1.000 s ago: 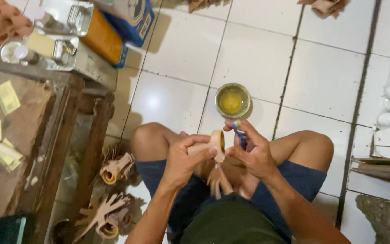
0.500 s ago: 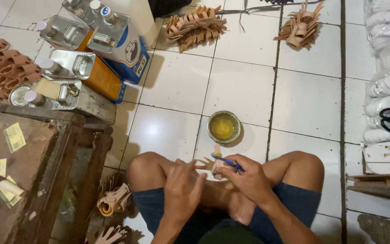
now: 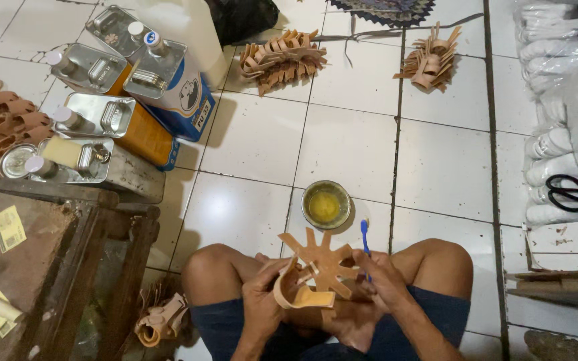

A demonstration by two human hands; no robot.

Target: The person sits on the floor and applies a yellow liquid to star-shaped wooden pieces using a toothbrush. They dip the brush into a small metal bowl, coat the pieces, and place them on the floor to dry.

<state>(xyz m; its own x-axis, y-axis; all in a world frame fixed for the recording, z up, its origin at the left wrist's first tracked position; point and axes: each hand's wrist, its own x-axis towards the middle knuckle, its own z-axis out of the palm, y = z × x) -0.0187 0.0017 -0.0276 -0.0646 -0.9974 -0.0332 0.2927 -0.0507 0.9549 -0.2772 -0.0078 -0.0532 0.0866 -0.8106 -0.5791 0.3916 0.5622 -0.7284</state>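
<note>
Fingers (image 3: 277,275) of the left hand (image 3: 265,297) are clamped on a tan leather cut-out with spiky, star-like tabs and a curled strap (image 3: 316,267), held above the lap between the bent knees. Fingers of the right hand (image 3: 379,281) are closed on a thin blue-handled brush (image 3: 365,239), its long axis upright, its head pointing away from the body. Just beyond the cut-out, a small round metal bowl of yellow glue (image 3: 326,204) sits on the glossy white tiled floor (image 3: 342,144). Half a second ago the cut-out lay lower and the brush lay nearly flat across it. Far left of the cut-out stand rectangular metal cans (image 3: 95,117).
</note>
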